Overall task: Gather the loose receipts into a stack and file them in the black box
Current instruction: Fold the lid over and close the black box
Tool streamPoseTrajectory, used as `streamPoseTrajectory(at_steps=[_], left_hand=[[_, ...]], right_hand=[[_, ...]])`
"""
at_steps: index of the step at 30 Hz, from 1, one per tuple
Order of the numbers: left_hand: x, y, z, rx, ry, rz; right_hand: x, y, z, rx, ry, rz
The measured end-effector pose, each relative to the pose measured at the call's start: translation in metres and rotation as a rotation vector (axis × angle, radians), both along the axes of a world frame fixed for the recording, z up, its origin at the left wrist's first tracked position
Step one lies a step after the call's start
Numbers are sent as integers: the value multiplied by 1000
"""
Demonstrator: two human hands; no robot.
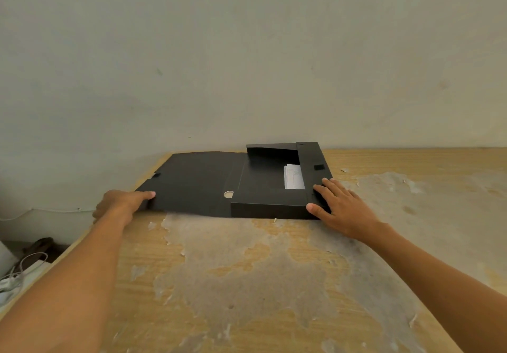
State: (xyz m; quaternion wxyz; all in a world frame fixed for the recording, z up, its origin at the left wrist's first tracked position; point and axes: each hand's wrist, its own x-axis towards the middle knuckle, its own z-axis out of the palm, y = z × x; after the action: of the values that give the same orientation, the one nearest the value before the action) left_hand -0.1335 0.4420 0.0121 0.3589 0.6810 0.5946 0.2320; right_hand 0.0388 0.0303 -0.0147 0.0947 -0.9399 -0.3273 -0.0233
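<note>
Worn wooden table (247,284) bears the open black box (208,182).

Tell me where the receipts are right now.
The receipts lie inside the open black box at the far side of the table, against the box's right wall, just beyond the right hand.

You see a matt black box (263,188) of smooth card or plastic sheet. White printed paper receipts (294,177) lie at its 3 o'clock side. The wooden table (247,284) looks rough, its pale veneer peeling towards 6 o'clock.
</note>
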Motion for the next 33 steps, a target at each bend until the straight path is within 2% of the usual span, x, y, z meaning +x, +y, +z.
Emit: streamPoseTrajectory(at_steps=[4,8,11,15,19,22,25,30,33], left_hand=[[13,-6,16,-58,-445,163],[35,-36,51,45,-817,146],[54,-64,79,186,-924,38],[87,-119,106,344,-961,-267],[109,-189,100,494,-858,-668],[120,-226,83,583,-648,-965],[130,-246,64,632,-378,-1176],[138,-260,31,632,-40,-1325],[140,-267,18,647,5,-1332]], right_hand=[[2,-5,1,-28,-11,-8],[0,-4,2,-9,6,-13],[-3,-5,2,17,21,-29],[-5,-3,-2,41,17,-66],[-7,-2,-3,103,39,-115],[-8,-2,-2,136,68,-128],[-7,-4,0,168,90,-144],[-2,-11,-5,238,101,-199],[0,-13,-8,291,148,-233]])
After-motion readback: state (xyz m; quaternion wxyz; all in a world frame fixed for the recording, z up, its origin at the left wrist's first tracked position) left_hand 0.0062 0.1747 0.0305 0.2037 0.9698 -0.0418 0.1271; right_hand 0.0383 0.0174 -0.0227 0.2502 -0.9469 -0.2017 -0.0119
